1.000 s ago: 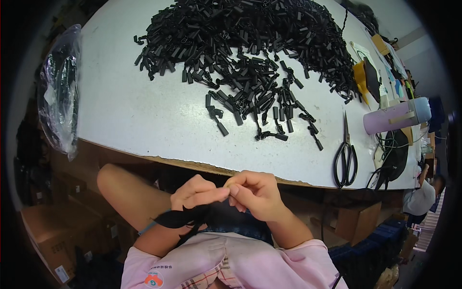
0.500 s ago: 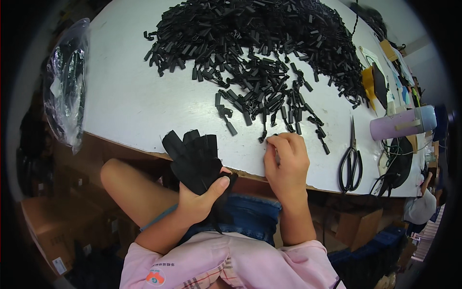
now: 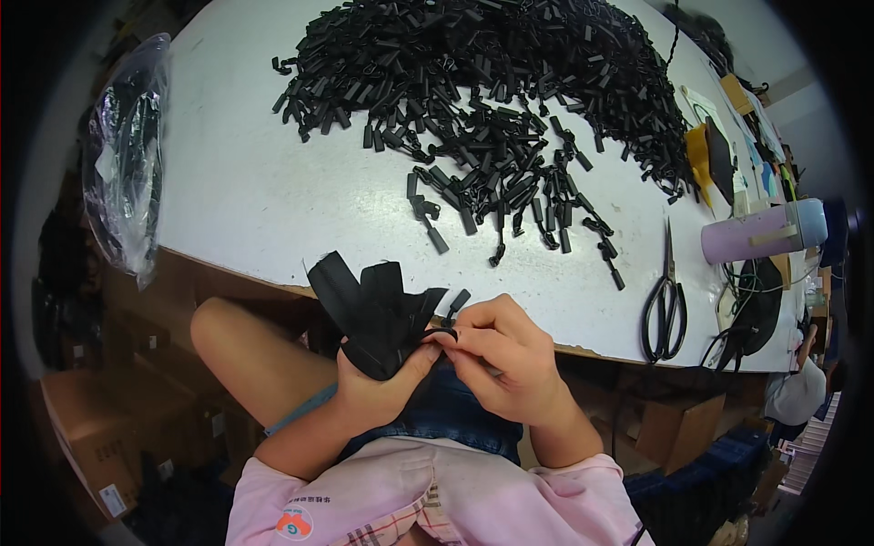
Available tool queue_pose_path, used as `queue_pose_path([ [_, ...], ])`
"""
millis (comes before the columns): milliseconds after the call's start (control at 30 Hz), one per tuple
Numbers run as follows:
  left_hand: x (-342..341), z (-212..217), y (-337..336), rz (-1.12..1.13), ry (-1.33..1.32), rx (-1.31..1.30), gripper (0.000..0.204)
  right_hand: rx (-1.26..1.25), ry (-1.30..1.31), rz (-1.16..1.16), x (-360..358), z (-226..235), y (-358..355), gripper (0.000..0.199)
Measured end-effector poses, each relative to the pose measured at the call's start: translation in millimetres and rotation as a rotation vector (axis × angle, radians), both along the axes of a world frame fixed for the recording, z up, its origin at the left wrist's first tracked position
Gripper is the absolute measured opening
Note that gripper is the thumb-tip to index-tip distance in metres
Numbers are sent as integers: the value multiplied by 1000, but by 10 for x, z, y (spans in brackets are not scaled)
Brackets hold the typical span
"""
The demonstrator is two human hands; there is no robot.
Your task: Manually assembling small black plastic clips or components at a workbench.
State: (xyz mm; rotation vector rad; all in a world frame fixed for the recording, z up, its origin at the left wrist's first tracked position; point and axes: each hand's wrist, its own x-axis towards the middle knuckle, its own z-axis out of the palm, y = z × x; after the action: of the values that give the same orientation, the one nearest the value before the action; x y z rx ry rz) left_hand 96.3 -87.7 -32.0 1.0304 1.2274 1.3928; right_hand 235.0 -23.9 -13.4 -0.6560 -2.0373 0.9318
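My left hand (image 3: 380, 386) is closed round a bunch of black fabric strips (image 3: 369, 314), whose wide ends fan out upward. Pinched in my right hand (image 3: 510, 357), right against the left thumb, is a small black pull tab (image 3: 458, 301), its flat end sticking up past the fingers. A dark curved edge of one strip (image 3: 443, 334) lies between the two hands, and the fingertips hide how it meets the tab. Both hands are just off the table's near edge, above my lap. A large heap of similar black pull tabs (image 3: 473, 55) covers the far side, with looser ones (image 3: 501, 187) trailing nearer.
Black-handled scissors (image 3: 665, 314) lie on the white table (image 3: 246, 182) to the right, near a lilac bottle (image 3: 751, 235) and tangled cables. A clear plastic bag of dark items (image 3: 127, 164) sits at the left edge. Cardboard boxes (image 3: 100, 428) stand on the floor.
My right hand has come from the table toward the left hand, bringing a pull tab with it. The strips in my left hand have shifted and spread.
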Motion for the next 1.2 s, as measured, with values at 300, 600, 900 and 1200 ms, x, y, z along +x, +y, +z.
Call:
queue_pose_path([
  [300,-26,-47,-16,59,-100,68,21,-401,191,-130,-104,-181,-254,10],
  [600,-62,79,-6,14,-295,-141,19,-1139,440,158,-32,-124,-143,3],
  [900,-61,82,6,-26,-260,-94,16,-1150,393,89,-15,-83,-179,5],
  [1200,-11,109,9,28,-144,-64,15,-1399,651,191,-30,-160,-225,6],
])
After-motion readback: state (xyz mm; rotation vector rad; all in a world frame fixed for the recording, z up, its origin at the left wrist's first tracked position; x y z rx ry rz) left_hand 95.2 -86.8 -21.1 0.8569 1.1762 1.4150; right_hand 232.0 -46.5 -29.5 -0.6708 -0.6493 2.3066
